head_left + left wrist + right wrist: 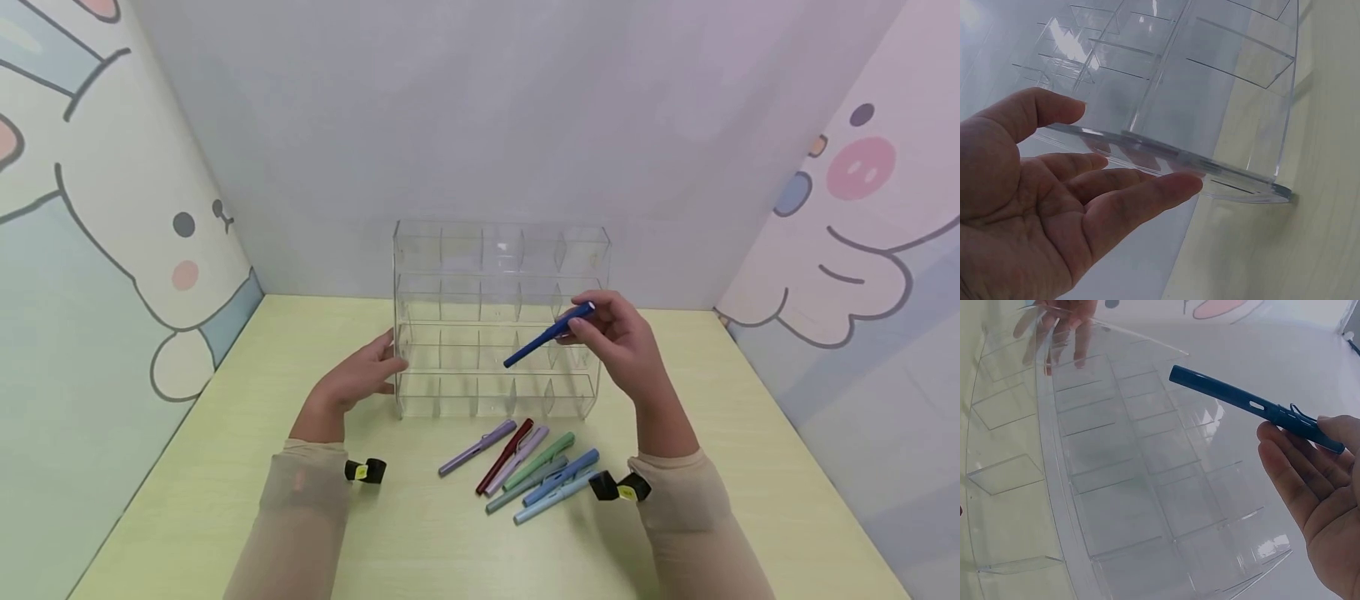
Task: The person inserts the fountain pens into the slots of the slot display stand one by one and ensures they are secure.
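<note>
A dark blue capped pen with a wire clip is pinched near its cap end between the thumb and fingers of my right hand. It slants in front of the right part of a clear acrylic rack, its other end pointing down and left. In the right wrist view the pen is apart from the rack. My left hand grips the rack's left side panel, thumb at the front edge and fingers along the outer face. The left wrist view shows the fingers against that panel.
Several capped pens lie in a loose row before the rack, among them a purple pen, a dark red pen, a green pen and a light blue pen. The rack has stepped tiers of divided compartments. A grey wall stands behind.
</note>
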Motion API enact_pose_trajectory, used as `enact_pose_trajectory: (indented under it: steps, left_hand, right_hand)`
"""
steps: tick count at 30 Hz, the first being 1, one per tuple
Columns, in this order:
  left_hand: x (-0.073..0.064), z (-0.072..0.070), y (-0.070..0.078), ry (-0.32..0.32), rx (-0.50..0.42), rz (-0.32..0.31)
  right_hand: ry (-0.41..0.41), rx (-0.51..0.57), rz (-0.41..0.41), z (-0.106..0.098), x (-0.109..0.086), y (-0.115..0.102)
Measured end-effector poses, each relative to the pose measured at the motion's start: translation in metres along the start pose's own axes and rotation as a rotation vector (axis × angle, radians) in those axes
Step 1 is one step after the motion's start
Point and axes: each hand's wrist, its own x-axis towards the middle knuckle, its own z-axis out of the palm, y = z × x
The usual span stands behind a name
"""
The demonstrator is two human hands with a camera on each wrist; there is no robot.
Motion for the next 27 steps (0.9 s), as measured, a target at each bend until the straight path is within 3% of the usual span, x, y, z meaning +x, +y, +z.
enact_pose_trajectory:
  steps: [27]
  left_hand:
    - [0.000,0.000,-0.001,0.010,0.009,-0.016]
  right_hand:
    - [0.099,0.049,-0.004,-0.001,0.058,0.008]
